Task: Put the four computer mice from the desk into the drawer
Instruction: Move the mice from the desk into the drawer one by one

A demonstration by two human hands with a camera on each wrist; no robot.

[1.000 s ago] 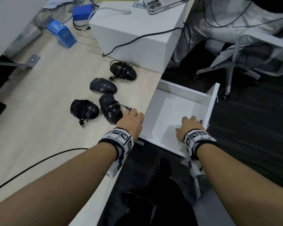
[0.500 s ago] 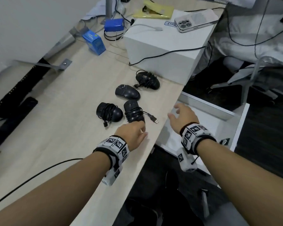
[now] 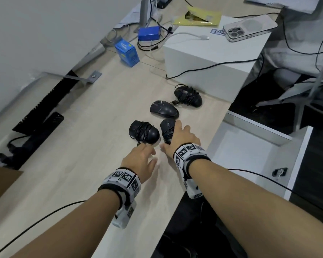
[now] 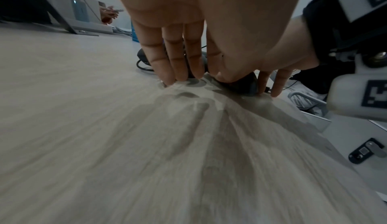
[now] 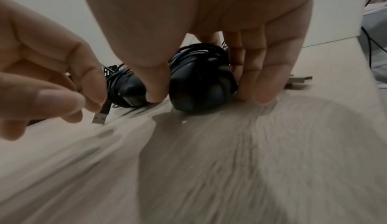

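Four black mice lie on the wooden desk (image 3: 82, 146). My right hand (image 3: 171, 135) straddles the near-right cable-wrapped mouse (image 3: 166, 125); in the right wrist view its thumb (image 5: 157, 93) and fingers (image 5: 251, 87) clasp the sides of this mouse (image 5: 199, 78). My left hand (image 3: 150, 152) reaches with straight fingers (image 4: 167, 72) to the near end of the left cable-wrapped mouse (image 3: 144, 132), by its USB plug (image 5: 98, 120). A bare mouse (image 3: 164, 108) and another wrapped mouse (image 3: 187, 95) lie farther back. The white drawer (image 3: 255, 131) stands open at the right.
A white box (image 3: 213, 58) with a phone (image 3: 250, 29) on it stands behind the mice. Blue boxes (image 3: 127, 52) and cables sit at the back. A black cable (image 3: 45, 218) crosses the near desk. A chair (image 3: 296, 90) stands beyond the drawer.
My right hand left the drawer front and swung left onto the near-right mouse. My left hand moved from the desk edge toward the left mouse. The head view shifted left.
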